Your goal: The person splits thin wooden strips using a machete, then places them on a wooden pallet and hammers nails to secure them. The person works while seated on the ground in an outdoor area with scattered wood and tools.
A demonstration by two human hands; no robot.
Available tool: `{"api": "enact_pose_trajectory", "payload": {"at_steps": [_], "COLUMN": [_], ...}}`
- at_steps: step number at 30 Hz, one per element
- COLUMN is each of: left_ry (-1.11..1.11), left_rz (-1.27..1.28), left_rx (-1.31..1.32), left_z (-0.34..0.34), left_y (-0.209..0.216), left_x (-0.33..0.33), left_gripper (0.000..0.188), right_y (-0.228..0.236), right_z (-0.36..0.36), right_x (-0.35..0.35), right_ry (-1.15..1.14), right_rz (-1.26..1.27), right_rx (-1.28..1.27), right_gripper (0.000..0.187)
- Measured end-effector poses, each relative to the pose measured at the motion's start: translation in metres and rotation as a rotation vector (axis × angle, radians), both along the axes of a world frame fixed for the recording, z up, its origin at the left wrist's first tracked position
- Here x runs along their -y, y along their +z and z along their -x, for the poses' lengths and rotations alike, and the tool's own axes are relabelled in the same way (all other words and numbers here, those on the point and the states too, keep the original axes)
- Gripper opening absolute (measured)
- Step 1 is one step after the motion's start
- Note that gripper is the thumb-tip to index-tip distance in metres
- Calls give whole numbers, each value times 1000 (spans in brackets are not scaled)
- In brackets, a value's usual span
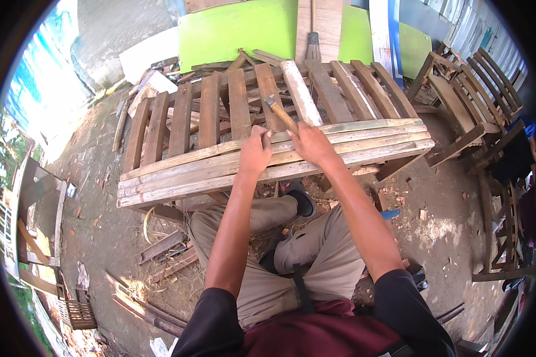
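A slatted wooden bench (238,106) stands before me, with brown slats along its far part and weathered pale planks (363,141) along its near side. My right hand (312,146) is closed round the wooden handle of a hammer (284,116), whose metal head rests over the slats, pointing away from me. On the pale planks, left of the hammer, my left hand (256,152) is closed with thumb and fingers pressed together. Whatever it may pinch is too small to make out. One slat (302,94) near the middle is whitish with worn paint.
Scrap wood (170,250) lies under and around the bench. Bright green panels (238,33) and a broom (313,44) lean behind it. Wooden chairs (458,101) stand at the right, and a wooden frame (59,220) at the left. A sandal (304,199) shows below the bench.
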State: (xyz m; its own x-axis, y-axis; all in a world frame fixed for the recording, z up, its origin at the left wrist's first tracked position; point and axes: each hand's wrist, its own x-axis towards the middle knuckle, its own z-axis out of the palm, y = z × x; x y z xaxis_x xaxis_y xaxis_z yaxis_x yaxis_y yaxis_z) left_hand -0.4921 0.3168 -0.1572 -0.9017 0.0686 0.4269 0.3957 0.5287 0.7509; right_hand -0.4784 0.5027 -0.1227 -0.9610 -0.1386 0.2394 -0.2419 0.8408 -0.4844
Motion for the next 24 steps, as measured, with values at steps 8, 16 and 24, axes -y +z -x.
{"api": "enact_pose_trajectory", "payload": {"at_steps": [8,16,24], "left_ry": [11,-16,74], "left_rz": [-128,-320,-130], "left_rx": [181,74,135], "left_z": [-7,21,18], "left_y": [4,4,9], "left_x": [15,-8,-25], "left_gripper": [14,17,20], "right_y": [9,6,-2], "right_z": [6,9,9], "right_x": [5,4,-4], "right_ry": [-30,-46,-60], "right_rz": [7,54,96], "right_rx": [91,104,72], "right_gripper": [37,37,37]}}
